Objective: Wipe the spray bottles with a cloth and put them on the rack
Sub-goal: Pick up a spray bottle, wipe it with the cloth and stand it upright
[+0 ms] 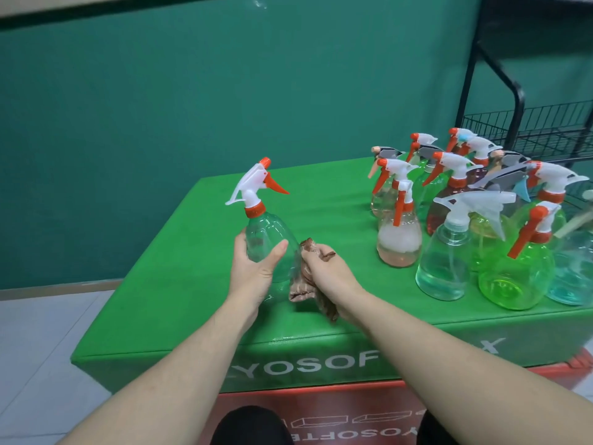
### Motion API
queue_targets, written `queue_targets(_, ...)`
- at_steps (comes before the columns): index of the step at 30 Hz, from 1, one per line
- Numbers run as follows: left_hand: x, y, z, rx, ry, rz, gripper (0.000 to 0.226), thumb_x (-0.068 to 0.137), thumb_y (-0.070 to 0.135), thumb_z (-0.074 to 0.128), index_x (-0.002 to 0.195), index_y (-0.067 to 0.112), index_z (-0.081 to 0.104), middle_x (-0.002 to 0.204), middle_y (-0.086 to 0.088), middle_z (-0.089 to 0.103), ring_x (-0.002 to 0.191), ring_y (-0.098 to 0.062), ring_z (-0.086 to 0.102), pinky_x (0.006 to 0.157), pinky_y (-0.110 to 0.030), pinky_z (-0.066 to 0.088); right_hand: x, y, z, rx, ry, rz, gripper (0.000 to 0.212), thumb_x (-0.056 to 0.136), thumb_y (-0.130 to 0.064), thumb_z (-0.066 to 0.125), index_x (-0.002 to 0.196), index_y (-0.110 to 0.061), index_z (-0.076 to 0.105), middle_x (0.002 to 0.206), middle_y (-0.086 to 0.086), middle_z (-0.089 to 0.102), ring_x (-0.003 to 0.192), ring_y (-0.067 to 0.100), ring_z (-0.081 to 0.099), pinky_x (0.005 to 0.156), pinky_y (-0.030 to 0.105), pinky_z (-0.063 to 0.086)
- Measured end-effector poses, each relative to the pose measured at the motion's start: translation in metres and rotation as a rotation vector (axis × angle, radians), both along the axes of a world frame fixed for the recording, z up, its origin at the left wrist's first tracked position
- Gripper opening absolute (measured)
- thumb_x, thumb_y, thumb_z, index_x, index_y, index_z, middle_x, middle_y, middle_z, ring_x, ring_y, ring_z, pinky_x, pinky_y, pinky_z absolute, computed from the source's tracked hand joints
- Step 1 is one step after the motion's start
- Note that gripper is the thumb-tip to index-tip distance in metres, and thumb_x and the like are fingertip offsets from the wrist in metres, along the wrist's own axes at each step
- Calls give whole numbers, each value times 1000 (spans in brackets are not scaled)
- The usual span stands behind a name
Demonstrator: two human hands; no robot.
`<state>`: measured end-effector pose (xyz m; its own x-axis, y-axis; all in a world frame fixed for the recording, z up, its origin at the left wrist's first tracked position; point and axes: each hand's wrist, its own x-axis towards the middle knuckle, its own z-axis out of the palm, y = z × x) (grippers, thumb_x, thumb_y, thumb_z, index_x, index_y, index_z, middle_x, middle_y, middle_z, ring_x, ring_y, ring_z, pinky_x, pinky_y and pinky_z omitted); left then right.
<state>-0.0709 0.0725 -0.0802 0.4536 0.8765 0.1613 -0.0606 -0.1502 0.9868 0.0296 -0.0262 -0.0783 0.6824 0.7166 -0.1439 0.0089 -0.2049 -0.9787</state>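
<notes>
My left hand grips a clear green-tinted spray bottle with a white head and orange trigger, tilted slightly left above the green box top. My right hand clutches a brown cloth pressed against the bottle's lower right side. Several other spray bottles stand clustered at the right of the box, clear, green, pink and dark red. The black wire rack stands behind them at the far right.
The green padded box sits on a red box. A dark green wall runs behind. Pale floor tiles lie to the left. My knees show at the bottom edge.
</notes>
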Motion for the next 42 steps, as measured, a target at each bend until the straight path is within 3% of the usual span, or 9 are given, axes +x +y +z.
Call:
queue_targets(4, -1, 1, 0, 39, 48, 22, 59, 85, 24, 83, 133, 26, 49, 116, 13, 66, 97, 9, 61, 78, -9, 45, 9, -1, 7, -118, -194, 93, 33, 95, -31, 52, 124, -22, 63, 114, 7, 71, 99, 19, 63, 82, 24, 49)
queue_targets(8, 2, -7, 2, 55, 100, 10, 58, 85, 25, 83, 130, 31, 47, 117, 14, 64, 100, 9, 59, 80, -11, 43, 22, -10, -2, -360, -488, 174, 70, 67, -61, 54, 127, -27, 64, 121, 7, 68, 116, 32, 59, 101, 39, 49)
queue_targets(12, 18, -24, 7, 62, 115, -27, 61, 84, 23, 84, 131, 30, 46, 117, 15, 64, 100, 10, 60, 79, -8, 42, 26, -39, -2, -312, -496, 164, 87, 84, -40, 71, 157, -13, 34, 158, 10, 39, 146, 27, 33, 121, 37, 26)
queue_targets(17, 52, -58, 6, 60, 168, -122, 66, 80, 25, 88, 131, 31, 45, 120, 8, 67, 105, 0, 64, 92, -22, 48, 47, -93, -6, -283, -552, 61, 79, 86, -28, 70, 157, -21, 35, 151, 4, 45, 137, 19, 41, 117, 33, 33)
queue_targets(22, 84, -102, 5, 92, 302, -212, 72, 76, 35, 91, 126, 36, 38, 119, 11, 59, 103, -4, 59, 98, -26, 41, 68, -150, -7, -310, -546, -13, 58, 86, -18, 67, 142, -24, 52, 112, -6, 63, 86, 14, 61, 84, 25, 46)
queue_targets(27, 102, -123, -7, 104, 395, -270, 75, 77, 31, 90, 132, 32, 39, 131, 2, 57, 112, -16, 56, 93, -26, 40, 82, -188, -14, -337, -512, -36, 44, 88, -18, 65, 131, -23, 62, 101, -8, 67, 92, 16, 65, 88, 29, 50)
queue_targets(31, 107, -128, -7, 100, 443, -274, 92, 74, 38, 92, 147, 27, 36, 147, -6, 53, 127, -25, 55, 108, -39, 45, 88, -204, -17, -326, -494, -43, 38, 88, -17, 64, 126, -23, 66, 99, -7, 68, 91, 15, 66, 78, 24, 51)
queue_targets(37, 94, -133, 11, 120, 512, -302, 125, 64, 48, 95, 161, 32, 17, 167, -5, 24, 149, -29, 33, 121, -54, 33, 81, -213, 2, -297, -499, -32, 36, 91, -17, 62, 126, -24, 64, 99, -7, 68, 80, 7, 62, 60, 9, 43)
queue_targets(42, 74, -138, 50, 285, 452, -212, 80, 84, 61, 74, 148, 32, 36, 153, -3, 37, 139, -26, 41, 117, -53, 36, 63, -209, 41, -228, -551, -38, 31, 93, -22, 62, 124, -24, 65, 94, -10, 66, 71, 8, 60, 57, 13, 44)
